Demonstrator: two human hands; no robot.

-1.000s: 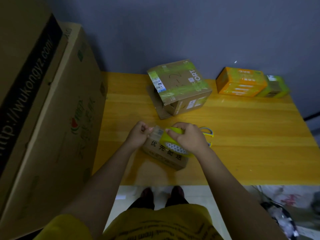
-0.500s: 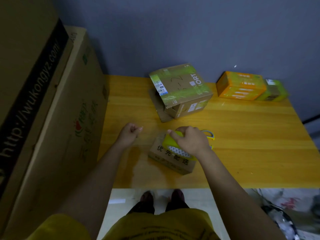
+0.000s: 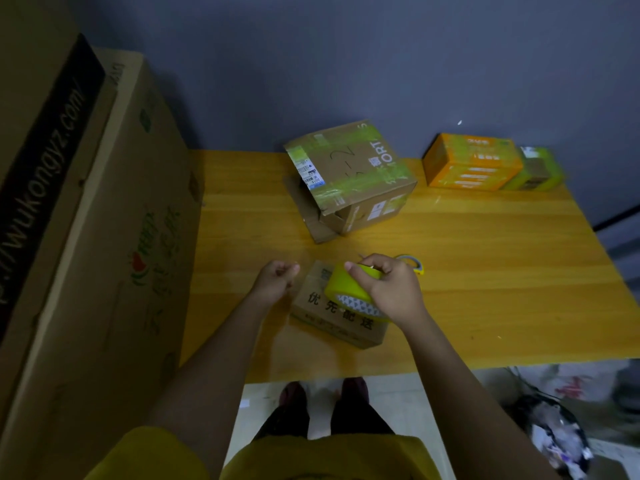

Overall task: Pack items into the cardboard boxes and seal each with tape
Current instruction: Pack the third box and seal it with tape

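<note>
A small cardboard box (image 3: 332,318) with black printed characters lies near the table's front edge. My right hand (image 3: 393,289) grips a yellow-green tape roll (image 3: 343,285) and holds it on top of this box. My left hand (image 3: 277,278) hovers just left of the box with its fingers curled and thumb against forefinger, pinching the tape's loose end. The strip itself is too faint to see. A bigger cardboard box (image 3: 349,174) wrapped in green tape stands tilted behind, with one flap open at its left.
Scissors (image 3: 414,263) lie just behind my right hand. An orange box (image 3: 471,161) and a green-taped box (image 3: 535,168) sit at the back right. Large cardboard cartons (image 3: 86,237) wall off the left side. The wooden table (image 3: 502,271) ends at a front edge near my feet.
My left hand pulled away leftward from the roll, then came back partway towards the box. My right hand kept the roll on the small box.
</note>
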